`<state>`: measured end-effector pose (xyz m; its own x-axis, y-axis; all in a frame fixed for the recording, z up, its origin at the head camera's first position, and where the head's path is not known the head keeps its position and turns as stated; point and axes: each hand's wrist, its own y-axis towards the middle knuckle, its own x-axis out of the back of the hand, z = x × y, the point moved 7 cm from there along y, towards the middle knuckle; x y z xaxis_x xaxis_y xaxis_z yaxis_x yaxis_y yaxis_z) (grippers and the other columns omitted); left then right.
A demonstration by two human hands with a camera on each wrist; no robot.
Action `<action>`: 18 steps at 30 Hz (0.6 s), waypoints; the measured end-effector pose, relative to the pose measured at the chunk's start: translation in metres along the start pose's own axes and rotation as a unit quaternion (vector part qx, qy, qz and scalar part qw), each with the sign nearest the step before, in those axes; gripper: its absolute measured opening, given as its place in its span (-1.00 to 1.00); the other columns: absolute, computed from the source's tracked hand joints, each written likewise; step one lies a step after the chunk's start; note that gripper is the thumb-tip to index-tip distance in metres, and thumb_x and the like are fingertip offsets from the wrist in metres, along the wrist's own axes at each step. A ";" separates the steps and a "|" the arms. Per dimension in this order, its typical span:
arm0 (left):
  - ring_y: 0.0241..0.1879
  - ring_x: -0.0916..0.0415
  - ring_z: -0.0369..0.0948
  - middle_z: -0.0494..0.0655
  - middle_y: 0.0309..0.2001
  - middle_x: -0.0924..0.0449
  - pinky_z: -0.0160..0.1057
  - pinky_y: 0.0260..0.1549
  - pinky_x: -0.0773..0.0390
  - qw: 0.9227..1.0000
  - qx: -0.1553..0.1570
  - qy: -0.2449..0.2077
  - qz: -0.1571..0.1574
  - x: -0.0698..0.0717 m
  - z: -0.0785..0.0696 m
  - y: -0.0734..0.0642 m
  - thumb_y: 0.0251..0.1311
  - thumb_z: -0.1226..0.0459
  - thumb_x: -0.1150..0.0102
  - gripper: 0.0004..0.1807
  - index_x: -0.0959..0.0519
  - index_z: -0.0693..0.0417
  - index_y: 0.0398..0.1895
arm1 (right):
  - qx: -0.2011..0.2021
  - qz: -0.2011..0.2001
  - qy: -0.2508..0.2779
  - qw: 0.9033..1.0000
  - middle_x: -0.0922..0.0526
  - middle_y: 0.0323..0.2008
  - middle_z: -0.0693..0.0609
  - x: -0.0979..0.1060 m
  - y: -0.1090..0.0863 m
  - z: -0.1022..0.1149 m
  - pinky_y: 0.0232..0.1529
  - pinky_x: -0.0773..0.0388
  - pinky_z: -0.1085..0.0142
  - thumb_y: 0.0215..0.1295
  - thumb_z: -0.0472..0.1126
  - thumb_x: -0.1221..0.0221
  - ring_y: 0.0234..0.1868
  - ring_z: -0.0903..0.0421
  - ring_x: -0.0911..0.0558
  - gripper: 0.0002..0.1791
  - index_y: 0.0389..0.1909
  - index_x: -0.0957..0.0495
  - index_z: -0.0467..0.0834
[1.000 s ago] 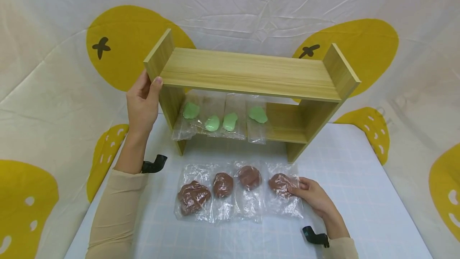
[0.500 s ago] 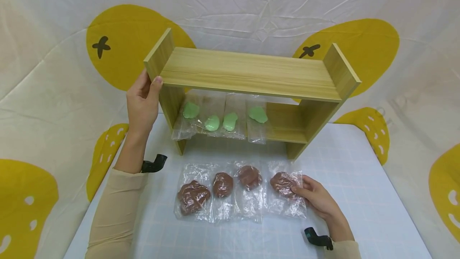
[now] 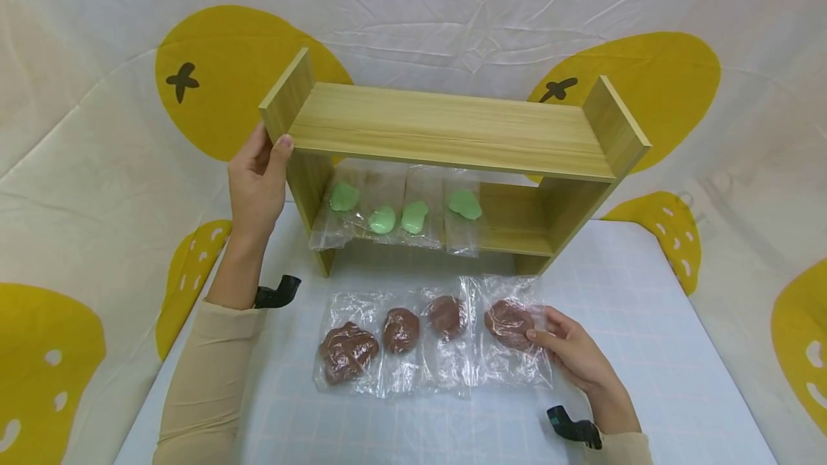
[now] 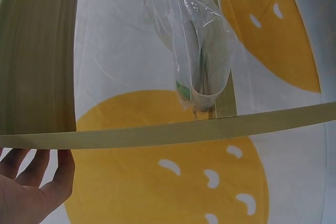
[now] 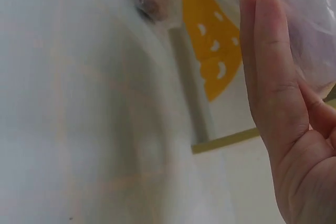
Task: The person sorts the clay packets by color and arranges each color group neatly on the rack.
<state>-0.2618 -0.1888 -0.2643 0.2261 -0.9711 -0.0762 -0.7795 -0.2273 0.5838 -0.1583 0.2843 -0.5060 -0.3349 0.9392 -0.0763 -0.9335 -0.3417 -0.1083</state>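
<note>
My left hand (image 3: 257,181) grips the left side panel of a small wooden shelf (image 3: 452,124), thumb on its front edge. The left wrist view has the fingers (image 4: 63,174) against the panel's edge. At the front right, my right hand (image 3: 578,350) pinches the right edge of a clear plastic bag (image 3: 517,372) holding a round brown dough-like lump (image 3: 507,323). This bag is tilted up and its left edge overlaps the neighbouring bag. Seen from the right wrist, two straight fingers (image 5: 273,51) lie behind the film, with the thumb partly hidden.
Left of the held bag, several clear bags with brown lumps (image 3: 349,352) lie in a row on the pale checked tablecloth (image 3: 388,429). Several bags with green lumps (image 3: 413,217) sit on the lower shelf board (image 3: 517,239). A patterned cloth (image 3: 465,13) hangs behind.
My right hand has shifted slightly right and away from me, raising the rightmost brown-lump bag off its earlier lie. The left hand stays on the shelf.
</note>
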 end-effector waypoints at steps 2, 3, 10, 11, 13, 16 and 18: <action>0.21 -0.47 -0.07 0.09 0.26 -0.52 -0.13 0.23 -0.43 1.000 0.001 -0.002 0.001 -0.002 -0.007 -0.002 0.42 0.39 -0.11 -0.54 -0.47 0.11 0.37 | 0.010 0.016 0.018 1.000 -0.64 0.01 -0.02 -0.004 0.000 0.003 -0.41 -0.54 0.53 0.41 -0.46 -0.11 -0.31 0.28 -0.60 -0.51 0.33 -0.30 -0.36; 0.21 -0.47 -0.07 0.10 0.26 -0.52 -0.13 0.23 -0.42 1.000 0.001 -0.004 0.001 -0.003 -0.010 -0.003 0.42 0.39 -0.11 -0.54 -0.47 0.11 0.37 | 0.011 0.022 0.029 0.999 -0.65 0.00 -0.01 -0.005 0.000 0.004 -0.41 -0.54 0.53 0.40 -0.47 -0.10 -0.32 0.28 -0.61 -0.52 0.32 -0.33 -0.32; 0.21 -0.47 -0.07 0.10 0.26 -0.51 -0.12 0.24 -0.41 1.000 0.004 -0.008 0.003 -0.006 -0.016 -0.003 0.42 0.38 -0.12 -0.54 -0.47 0.11 0.37 | 0.040 0.068 0.061 0.995 -0.57 0.11 -0.07 -0.022 0.000 0.022 -0.15 -0.64 0.37 0.41 -0.53 -0.04 -0.06 0.12 -0.65 -0.50 0.34 -0.34 -0.29; 0.21 -0.47 -0.07 0.10 0.26 -0.51 -0.12 0.24 -0.42 1.000 0.004 -0.008 0.003 -0.005 -0.017 -0.003 0.42 0.38 -0.12 -0.54 -0.48 0.11 0.36 | 0.046 0.073 0.062 0.994 -0.56 0.12 -0.09 -0.024 0.000 0.025 -0.13 -0.65 0.34 0.41 -0.54 -0.03 -0.03 0.10 -0.65 -0.50 0.35 -0.34 -0.30; 0.21 -0.47 -0.07 0.10 0.26 -0.51 -0.12 0.24 -0.42 1.000 0.004 -0.009 0.003 -0.005 -0.017 -0.003 0.41 0.38 -0.12 -0.54 -0.48 0.11 0.36 | 0.059 0.087 0.058 0.993 -0.55 0.13 -0.11 -0.028 0.000 0.031 -0.12 -0.65 0.32 0.42 -0.56 -0.01 -0.02 0.09 -0.65 -0.51 0.34 -0.33 -0.32; 0.21 -0.47 -0.07 0.11 0.26 -0.51 -0.13 0.23 -0.42 1.000 0.005 -0.012 0.004 -0.005 -0.017 -0.004 0.41 0.38 -0.12 -0.54 -0.48 0.12 0.36 | 0.074 0.107 0.043 0.991 -0.53 0.12 -0.12 -0.036 0.001 0.040 -0.11 -0.66 0.26 0.41 -0.59 0.02 -0.01 0.07 -0.65 -0.52 0.33 -0.33 -0.34; 0.21 -0.47 -0.07 0.10 0.26 -0.52 -0.14 0.22 -0.43 1.000 0.005 -0.012 0.003 -0.004 -0.016 -0.004 0.41 0.37 -0.12 -0.54 -0.48 0.12 0.36 | 0.081 0.116 0.027 0.990 -0.52 0.12 -0.13 -0.041 0.002 0.046 -0.11 -0.66 0.23 0.41 -0.59 0.01 0.00 0.06 -0.64 -0.52 0.32 -0.33 -0.35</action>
<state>-0.2505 -0.1826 -0.2535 0.2070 -0.9741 -0.0913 -0.7869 -0.2212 0.5761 -0.1527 0.2464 -0.4576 -0.5387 0.8318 -0.1334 -0.8424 -0.5331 0.0780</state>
